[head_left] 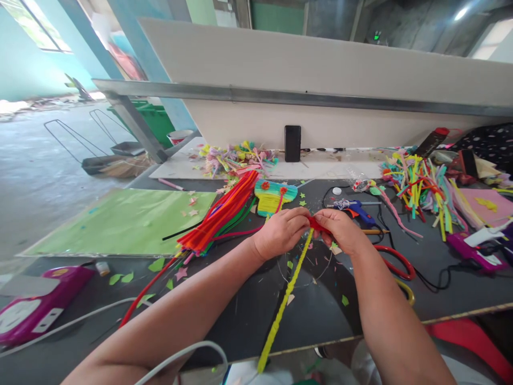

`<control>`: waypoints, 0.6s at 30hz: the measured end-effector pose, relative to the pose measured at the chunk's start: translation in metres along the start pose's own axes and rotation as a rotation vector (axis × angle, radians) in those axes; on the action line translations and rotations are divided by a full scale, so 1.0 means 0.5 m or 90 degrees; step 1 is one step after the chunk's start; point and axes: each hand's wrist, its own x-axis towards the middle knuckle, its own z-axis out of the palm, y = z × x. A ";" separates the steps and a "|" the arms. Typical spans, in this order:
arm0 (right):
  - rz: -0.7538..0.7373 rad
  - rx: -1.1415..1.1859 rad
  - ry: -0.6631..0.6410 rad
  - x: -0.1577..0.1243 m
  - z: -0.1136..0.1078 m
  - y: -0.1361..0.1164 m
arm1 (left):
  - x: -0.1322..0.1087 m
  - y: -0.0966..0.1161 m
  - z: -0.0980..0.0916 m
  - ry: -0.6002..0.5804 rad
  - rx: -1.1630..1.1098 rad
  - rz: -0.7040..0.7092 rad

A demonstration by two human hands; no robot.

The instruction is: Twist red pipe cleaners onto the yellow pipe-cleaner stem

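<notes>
Over the middle of the table, my left hand [282, 231] and my right hand [337, 227] meet, both closed, pinching a small red fuzzy pipe-cleaner piece [315, 222] between the fingertips. Fingers cover much of its shape. A long yellow twisted pipe-cleaner strand [286, 299] runs from just below the red piece down past the table's front edge; whether the two are joined I cannot tell. Behind my left hand lies a blue and yellow pipe-cleaner figure [270, 203] with red flower shapes. A thick bundle of red and orange pipe cleaners [222, 214] rests left of it.
A blue glue gun [360, 211], red-handled scissors [401, 263] and a pile of cut pipe cleaners [420, 182] lie right. Purple power strips [68, 283] sit at both sides, cords trailing. A phone [292, 143] leans against the white board [240, 123]. Green sheeting [120, 219] covers the left.
</notes>
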 end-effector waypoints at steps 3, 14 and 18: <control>-0.004 -0.008 -0.009 0.000 0.001 0.001 | -0.002 0.003 0.009 0.021 0.009 -0.031; 0.004 -0.031 -0.012 -0.001 -0.002 0.004 | 0.005 0.019 0.015 0.045 0.001 -0.087; 0.006 -0.102 0.012 0.003 -0.002 0.010 | 0.003 0.014 0.019 0.039 -0.020 -0.099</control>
